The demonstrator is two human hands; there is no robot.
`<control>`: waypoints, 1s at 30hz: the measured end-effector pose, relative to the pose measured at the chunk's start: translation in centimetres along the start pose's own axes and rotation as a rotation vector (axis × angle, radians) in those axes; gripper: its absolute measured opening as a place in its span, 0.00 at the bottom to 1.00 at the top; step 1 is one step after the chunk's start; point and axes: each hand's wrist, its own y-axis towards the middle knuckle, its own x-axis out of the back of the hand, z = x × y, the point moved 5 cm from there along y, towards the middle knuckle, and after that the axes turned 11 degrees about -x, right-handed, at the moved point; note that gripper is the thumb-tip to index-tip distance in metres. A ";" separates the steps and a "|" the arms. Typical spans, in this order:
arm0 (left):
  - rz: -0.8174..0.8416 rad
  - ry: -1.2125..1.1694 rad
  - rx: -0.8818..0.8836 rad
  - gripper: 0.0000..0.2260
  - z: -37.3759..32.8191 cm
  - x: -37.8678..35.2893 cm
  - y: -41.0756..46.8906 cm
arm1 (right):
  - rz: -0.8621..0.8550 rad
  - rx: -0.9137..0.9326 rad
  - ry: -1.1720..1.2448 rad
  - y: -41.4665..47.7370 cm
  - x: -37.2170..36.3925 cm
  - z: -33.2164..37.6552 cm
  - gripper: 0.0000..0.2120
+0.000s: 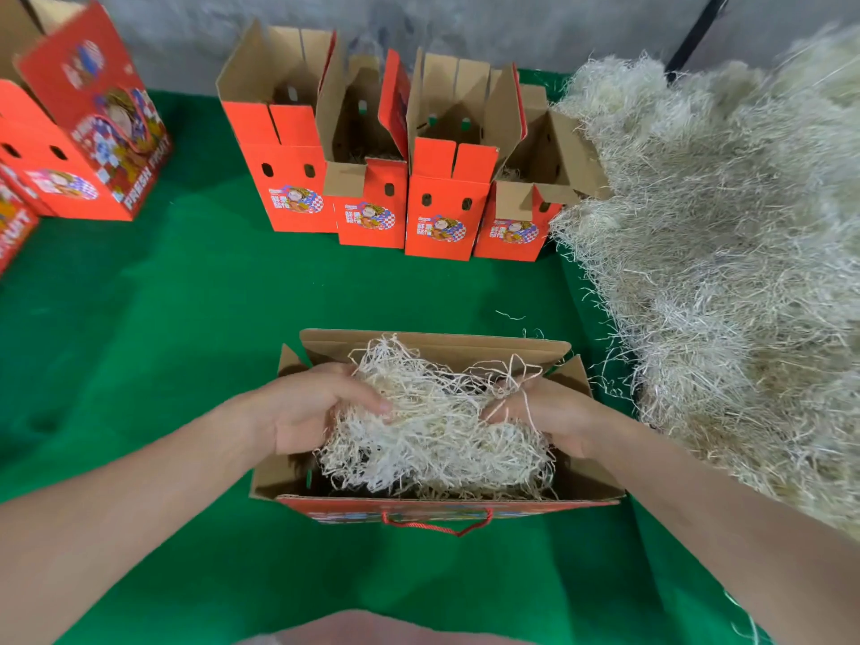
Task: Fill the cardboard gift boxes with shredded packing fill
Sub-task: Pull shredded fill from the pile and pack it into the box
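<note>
Two hands were sunk in one open gift box (279, 477), which lay on the green tabletop (186, 342) with its flaps spread and its red cord handle (437, 526) on the wall nearest the person. The left hand (321, 407) curled its fingers over the left end of a wad of shredded fill (433, 435). The right hand (535, 412) gripped the right end with strands looped across its knuckles, and its fingertips were hidden in the shreds. The wad sat between the hands. It was partly down in the box, and its crest rose above the rim on the far side.

The step in hand looked like settling this wad. To do it well, the hands would need to press the fill down and spread it outward toward the corners, since dark gaps showed under the wad near the closer wall. The strands caught over the right hand would need shaking off inside the box, or they could trail out as the hand lifted. Stray shreds standing over the far flap should be tucked below the fold line so the lid could close flat.

More fill lay in the loose pile (721, 272) just beyond the right hand. Four upright boxes (437, 216) stood open in a row well ahead of the hands, and a little fill seemed to show in two of them.
</note>
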 end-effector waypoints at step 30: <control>-0.022 0.589 -0.116 0.26 -1.3 0.6 -0.5 | -0.107 0.019 0.006 0.9 2.0 0.5 0.19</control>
